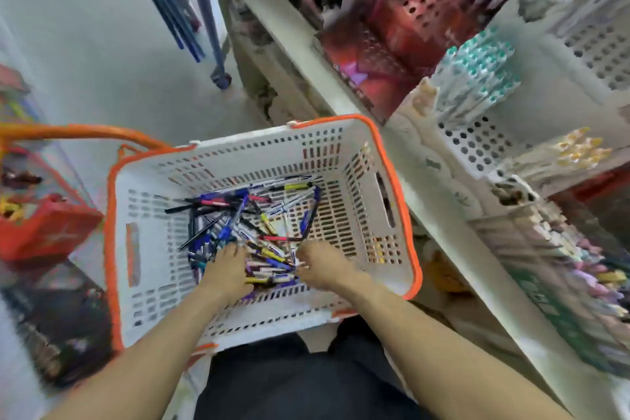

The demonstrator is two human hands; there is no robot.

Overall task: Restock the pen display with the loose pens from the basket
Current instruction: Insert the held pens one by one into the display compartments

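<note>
A white slotted basket (163, 249) with an orange rim sits in front of me on the floor. A heap of loose pens (259, 225), blue, black, yellow and pink, lies on its bottom. Both my hands are down inside it. My left hand (226, 271) lies on the near left of the heap, fingers curled into the pens. My right hand (324, 266) is at the near right of the heap, fingers bent down among the pens. The frame is blurred, so I cannot tell which pens either hand grips. The pen display (477, 78) with perforated white trays rises on the right.
The white shelf edge (453, 215) runs diagonally beside the basket's right side. Trays of green-capped pens (484, 68) and pastel pens (579, 249) fill the display. A red box (44, 232) and an orange handle (78, 131) lie to the left. Blue trolley legs (204, 27) stand on the floor beyond.
</note>
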